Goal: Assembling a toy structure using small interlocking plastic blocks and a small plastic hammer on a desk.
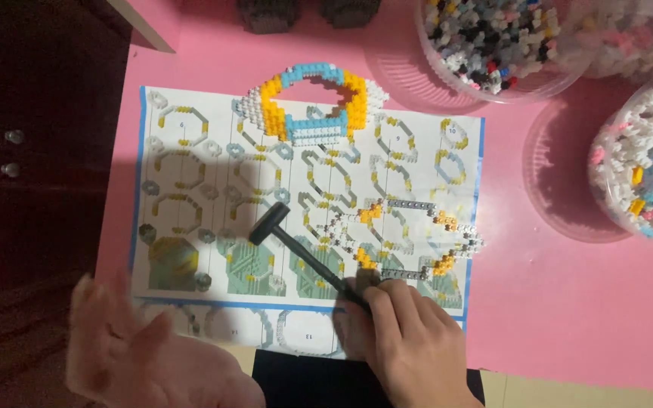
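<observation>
Pink tabletop (pixel 568 302) carries an instruction sheet (pixel 190 189), where the right hand (pixel 410 340) grips a small black hammer (pixel 296 249) while the blurred left hand (pixel 137 355) hovers spread wide.

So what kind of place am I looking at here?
Probably a home hobby table: a pink tabletop with a printed building-instruction sheet, clear tubs of tiny bricks, and a small black hammer held in the right hand.
</observation>
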